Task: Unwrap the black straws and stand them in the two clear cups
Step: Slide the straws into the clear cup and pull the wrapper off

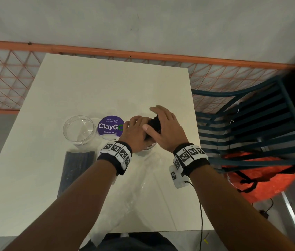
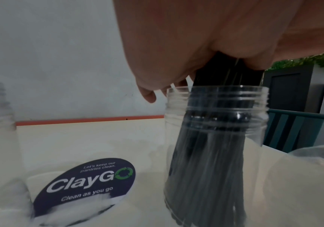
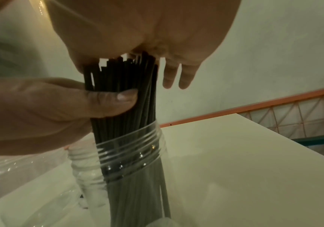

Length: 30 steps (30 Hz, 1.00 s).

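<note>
White table [image 1: 92,91]: both hands hold black straws [image 3: 122,79] in clear cup [image 2: 215,138].

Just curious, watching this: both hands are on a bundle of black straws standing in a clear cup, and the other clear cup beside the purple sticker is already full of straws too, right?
Not quite. The other clear cup beside the purple sticker is empty, as the head view shows. The rest holds: the left hand and right hand are on the black straws standing in a clear cup.

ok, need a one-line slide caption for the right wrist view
Left hand grips a black straw bundle standing in a clear cup, right hand covering its top.
</note>
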Each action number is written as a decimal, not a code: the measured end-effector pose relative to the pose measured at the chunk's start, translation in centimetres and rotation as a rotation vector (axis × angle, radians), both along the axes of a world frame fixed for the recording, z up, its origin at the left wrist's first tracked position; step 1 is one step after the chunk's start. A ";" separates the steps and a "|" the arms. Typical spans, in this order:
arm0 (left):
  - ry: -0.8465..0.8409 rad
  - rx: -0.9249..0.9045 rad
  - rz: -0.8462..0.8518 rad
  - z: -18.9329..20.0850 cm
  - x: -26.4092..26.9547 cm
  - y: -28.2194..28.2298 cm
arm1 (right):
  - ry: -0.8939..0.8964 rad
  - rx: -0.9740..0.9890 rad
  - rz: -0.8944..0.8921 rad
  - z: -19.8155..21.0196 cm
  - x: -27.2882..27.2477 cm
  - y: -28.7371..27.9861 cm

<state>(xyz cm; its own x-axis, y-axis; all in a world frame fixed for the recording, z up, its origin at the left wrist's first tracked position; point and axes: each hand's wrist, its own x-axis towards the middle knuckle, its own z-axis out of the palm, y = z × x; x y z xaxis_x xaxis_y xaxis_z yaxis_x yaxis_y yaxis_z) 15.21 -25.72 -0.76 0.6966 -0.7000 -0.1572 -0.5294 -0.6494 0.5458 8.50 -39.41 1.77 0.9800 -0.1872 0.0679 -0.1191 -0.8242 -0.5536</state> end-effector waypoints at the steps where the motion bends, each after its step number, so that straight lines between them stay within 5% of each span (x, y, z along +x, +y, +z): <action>1: 0.008 0.002 -0.001 -0.1 0.1 -0.1 | 0.010 -0.002 0.025 -0.1 0.0 0.2; 10: 0.045 0.003 0.044 -0.2 0.2 -0.8 | 0.045 0.019 0.073 0.0 0.3 0.6; 30: -0.001 -0.100 0.109 -0.3 0.1 -0.8 | 0.031 -0.010 -0.128 1.2 1.3 1.2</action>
<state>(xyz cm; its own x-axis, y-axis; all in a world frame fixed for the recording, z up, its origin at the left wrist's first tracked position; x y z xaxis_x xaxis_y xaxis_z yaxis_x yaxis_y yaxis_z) 15.30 -26.55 -1.06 0.7693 -0.6325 -0.0896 -0.4597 -0.6455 0.6098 9.83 -38.19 3.00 0.9499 -0.3099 0.0406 -0.2402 -0.8070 -0.5395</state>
